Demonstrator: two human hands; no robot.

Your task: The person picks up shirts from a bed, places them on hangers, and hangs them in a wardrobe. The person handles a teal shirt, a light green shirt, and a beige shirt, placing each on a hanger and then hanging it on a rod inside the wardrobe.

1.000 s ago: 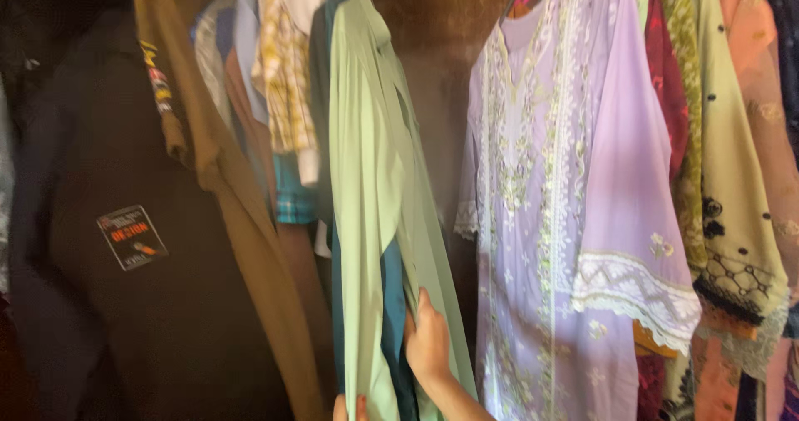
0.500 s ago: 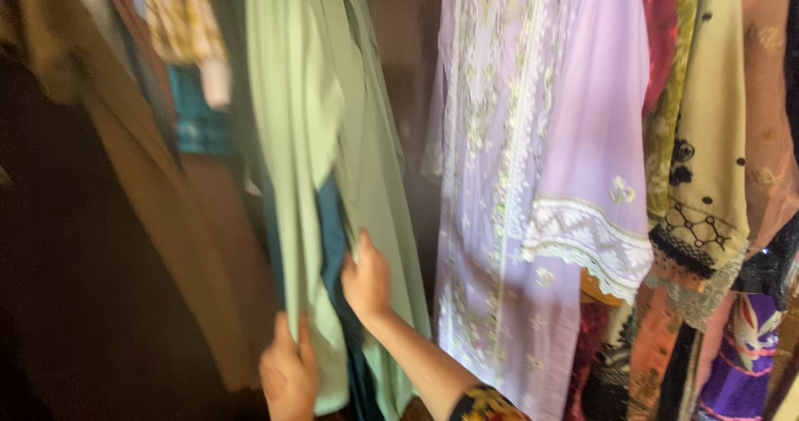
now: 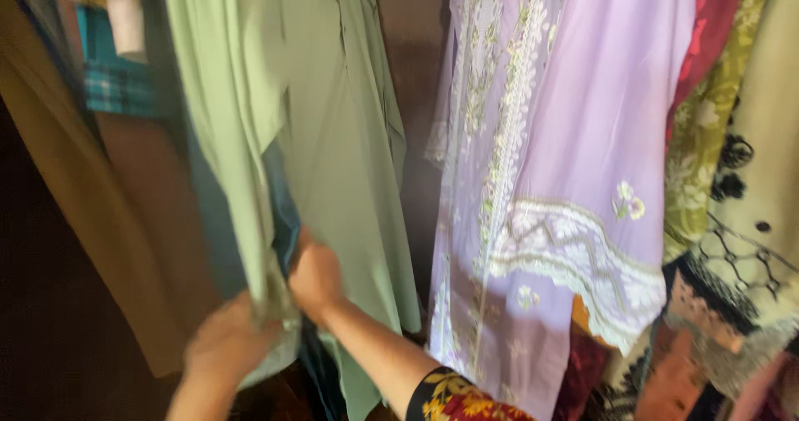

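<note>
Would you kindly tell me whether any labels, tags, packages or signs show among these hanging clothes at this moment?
None in view: only hanging clothes, among them the pale green garment that both hands hold and the lilac embroidered tunic to its right.

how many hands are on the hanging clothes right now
2. The left hand grips the lower edge of the pale green hanging garment at lower left; the right hand is tucked between its folds beside the dark teal cloth. No others show.
</note>
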